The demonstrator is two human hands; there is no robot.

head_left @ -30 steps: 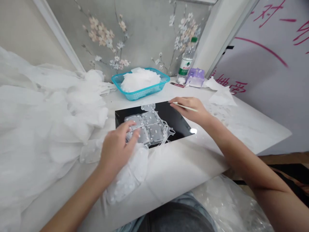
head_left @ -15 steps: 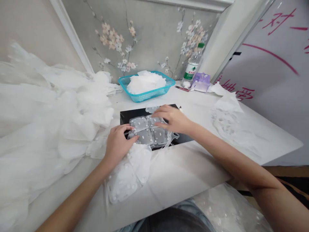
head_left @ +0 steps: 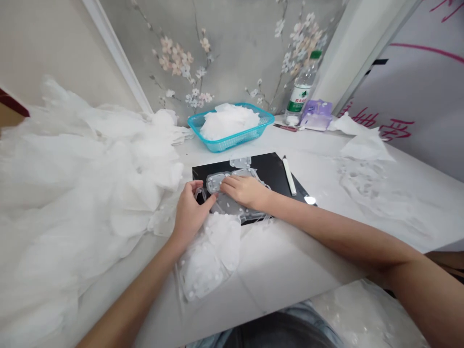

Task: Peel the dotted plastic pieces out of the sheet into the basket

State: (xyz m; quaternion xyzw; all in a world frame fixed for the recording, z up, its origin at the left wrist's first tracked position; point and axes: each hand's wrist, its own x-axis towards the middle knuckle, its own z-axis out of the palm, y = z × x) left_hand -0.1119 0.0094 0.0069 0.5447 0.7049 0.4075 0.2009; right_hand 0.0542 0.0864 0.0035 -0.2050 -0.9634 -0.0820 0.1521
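Right hand (head_left: 246,191) blocks part of the translucent molded sheet (head_left: 216,182); can't confirm a pinch, fingertips seem tucked under. White sheet pile (head_left: 90,193) cropped left, red arc (head_left: 427,49) cropped right, clear plastic (head_left: 362,314) cropped below. Tiny pad print unreadable on purple packet (head_left: 316,115).

White table (head_left: 286,263) — on it, a blue basket (head_left: 234,142), black board (head_left: 266,166), bottle (head_left: 301,92), purple packet (head_left: 316,115) — and a white pile (head_left: 90,193).

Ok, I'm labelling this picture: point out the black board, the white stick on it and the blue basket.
Black board (head_left: 270,170): head view, bare surface.
White stick (head_left: 289,176): head view, middle.
Blue basket (head_left: 235,142): head view, front wall.
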